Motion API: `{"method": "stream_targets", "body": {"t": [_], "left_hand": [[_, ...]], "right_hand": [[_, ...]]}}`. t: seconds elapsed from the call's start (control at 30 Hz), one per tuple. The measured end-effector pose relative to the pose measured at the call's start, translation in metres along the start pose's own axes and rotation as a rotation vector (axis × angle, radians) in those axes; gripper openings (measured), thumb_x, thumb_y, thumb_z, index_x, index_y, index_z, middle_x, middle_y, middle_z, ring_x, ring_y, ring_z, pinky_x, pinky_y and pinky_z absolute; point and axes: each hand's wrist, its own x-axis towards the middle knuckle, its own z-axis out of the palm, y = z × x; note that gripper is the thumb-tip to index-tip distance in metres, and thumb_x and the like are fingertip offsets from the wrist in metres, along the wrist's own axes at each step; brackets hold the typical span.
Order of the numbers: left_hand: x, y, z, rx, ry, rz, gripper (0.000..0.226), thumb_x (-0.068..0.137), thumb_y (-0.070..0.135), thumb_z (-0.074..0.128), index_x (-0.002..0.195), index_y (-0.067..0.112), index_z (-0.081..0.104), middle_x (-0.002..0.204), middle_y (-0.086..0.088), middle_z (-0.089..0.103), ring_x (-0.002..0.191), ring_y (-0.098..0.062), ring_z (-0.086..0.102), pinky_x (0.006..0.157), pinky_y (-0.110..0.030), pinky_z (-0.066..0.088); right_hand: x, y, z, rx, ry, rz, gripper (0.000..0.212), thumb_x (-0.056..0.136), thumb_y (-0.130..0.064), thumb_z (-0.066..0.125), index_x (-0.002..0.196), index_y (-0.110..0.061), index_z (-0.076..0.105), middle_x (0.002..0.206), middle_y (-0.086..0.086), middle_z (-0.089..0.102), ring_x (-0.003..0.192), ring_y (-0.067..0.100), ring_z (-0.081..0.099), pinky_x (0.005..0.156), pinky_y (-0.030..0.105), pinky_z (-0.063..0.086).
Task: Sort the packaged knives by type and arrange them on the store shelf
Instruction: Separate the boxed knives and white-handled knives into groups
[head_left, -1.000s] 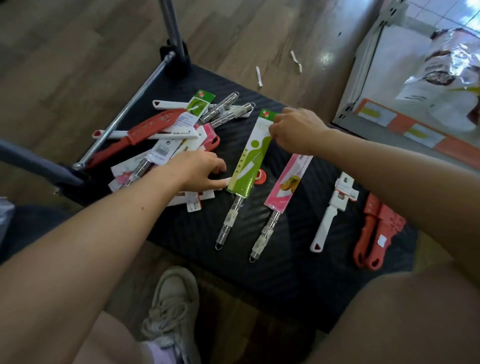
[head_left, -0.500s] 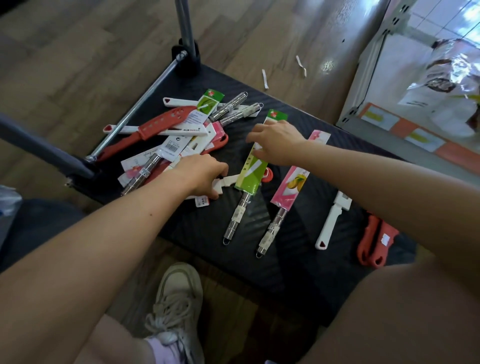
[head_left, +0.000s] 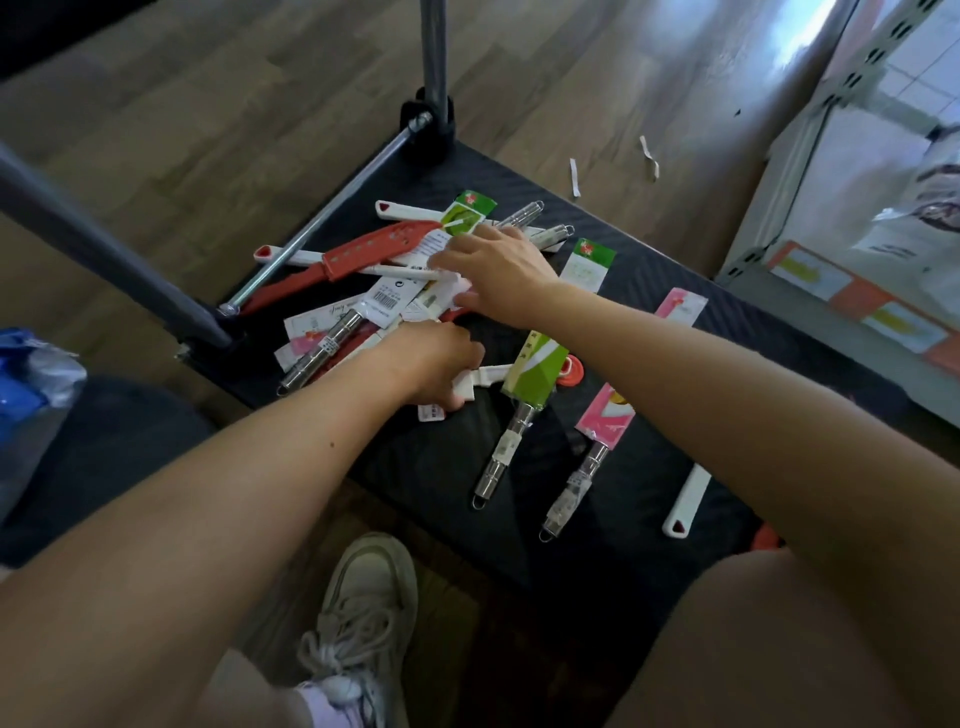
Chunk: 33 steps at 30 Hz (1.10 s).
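Observation:
Packaged knives lie on a black cart platform (head_left: 613, 525). A mixed pile (head_left: 363, 291) at the left holds a red-sheathed knife (head_left: 363, 254), white-handled knives and steel-handled ones. My right hand (head_left: 498, 270) reaches across onto this pile, fingers spread over white packaging. My left hand (head_left: 436, 364) is curled around a white-handled knife (head_left: 483, 376) at the pile's near edge. To the right lie, side by side, a green-carded steel-handled knife (head_left: 530, 374), a pink-carded one (head_left: 605, 415) and a white-handled knife (head_left: 685, 504), partly hidden under my right arm.
The cart's grey metal handle bars (head_left: 104, 249) rise at the left and back. A store shelf (head_left: 831, 218) with orange price labels stands at the right. My sneaker (head_left: 363, 613) rests on the wooden floor below the cart. A blue bag (head_left: 26, 384) lies at the far left.
My right hand has left the green-carded knife and moved left onto the mixed pile. My left hand has stayed on the white-handled knife.

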Motion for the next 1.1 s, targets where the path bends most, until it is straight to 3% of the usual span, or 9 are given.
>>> {"method": "stream_targets", "body": {"t": [0.13,0.3,0.43,0.6,0.7,0.8,0.87,1.0,1.1], "left_hand": [[0.000,-0.001,0.001,-0.022,-0.001,-0.001,0.046,0.082,0.035,0.064,0.122,0.018,0.050,0.120,-0.005,0.054,0.109,-0.026,0.055,0.081,-0.034,0.045],[0.001,0.002,0.001,-0.071,-0.013,-0.011,0.038,0.082,0.027,0.064,0.116,0.013,0.054,0.116,-0.008,0.055,0.106,-0.027,0.056,0.081,-0.034,0.044],[-0.001,0.000,0.000,-0.137,-0.017,-0.050,0.031,0.080,0.022,0.066,0.107,0.011,0.057,0.110,-0.009,0.058,0.100,-0.028,0.058,0.078,-0.034,0.045],[-0.001,-0.005,-0.003,-0.169,-0.014,-0.063,0.035,0.076,0.024,0.069,0.107,0.011,0.058,0.108,-0.009,0.060,0.097,-0.028,0.058,0.075,-0.034,0.046],[-0.002,-0.009,-0.010,-0.184,0.017,-0.076,0.036,0.076,0.024,0.070,0.108,0.012,0.059,0.110,-0.010,0.059,0.100,-0.029,0.058,0.080,-0.036,0.049],[-0.003,-0.014,-0.018,-0.183,0.060,-0.079,0.036,0.075,0.023,0.071,0.108,0.012,0.060,0.113,-0.008,0.057,0.102,-0.027,0.056,0.082,-0.034,0.048],[-0.005,-0.014,-0.024,-0.182,0.097,-0.070,0.039,0.074,0.023,0.071,0.110,0.013,0.060,0.116,-0.007,0.054,0.104,-0.027,0.055,0.083,-0.034,0.048],[-0.006,-0.011,-0.037,-0.125,0.126,-0.045,0.045,0.075,0.022,0.071,0.117,0.014,0.060,0.118,-0.008,0.056,0.106,-0.028,0.057,0.085,-0.036,0.049],[-0.009,-0.008,-0.047,-0.067,0.149,-0.022,0.043,0.076,0.022,0.069,0.117,0.013,0.061,0.115,-0.010,0.059,0.104,-0.029,0.058,0.085,-0.038,0.050]], "right_hand": [[0.007,0.001,0.000,-0.069,-0.050,-0.090,0.046,0.090,-0.036,0.056,0.135,-0.032,0.047,0.137,-0.004,0.047,0.128,0.023,0.040,0.109,0.040,0.027],[0.010,-0.007,0.004,0.295,-0.018,0.159,0.039,0.090,-0.045,0.054,0.121,-0.021,0.056,0.127,0.001,0.056,0.120,0.026,0.044,0.097,0.039,0.034],[0.017,-0.018,0.009,0.284,0.007,0.283,0.046,0.091,-0.041,0.054,0.129,-0.014,0.048,0.129,0.005,0.052,0.125,0.026,0.040,0.101,0.040,0.031],[0.021,-0.013,0.009,0.324,-0.001,0.308,0.039,0.087,-0.043,0.060,0.115,-0.015,0.063,0.118,0.006,0.056,0.119,0.025,0.043,0.097,0.039,0.033],[0.020,-0.009,0.002,0.535,0.057,0.392,0.038,0.083,-0.033,0.068,0.115,-0.014,0.063,0.108,0.006,0.062,0.105,0.023,0.055,0.088,0.032,0.042],[0.017,-0.004,-0.010,0.727,0.119,0.449,0.036,0.084,-0.021,0.067,0.119,-0.013,0.063,0.091,0.002,0.059,0.083,0.013,0.054,0.075,0.021,0.046],[0.014,0.000,-0.015,0.753,0.159,0.461,0.029,0.086,-0.019,0.064,0.114,-0.013,0.066,0.092,0.003,0.063,0.080,0.010,0.055,0.065,0.014,0.045],[0.005,0.006,-0.023,0.663,0.191,0.471,0.025,0.087,-0.018,0.061,0.109,-0.014,0.070,0.104,0.006,0.069,0.096,0.018,0.061,0.081,0.025,0.046],[-0.003,0.012,-0.031,0.659,0.256,0.475,0.022,0.087,-0.017,0.060,0.106,-0.013,0.071,0.102,0.006,0.070,0.096,0.019,0.062,0.082,0.027,0.046]]}}
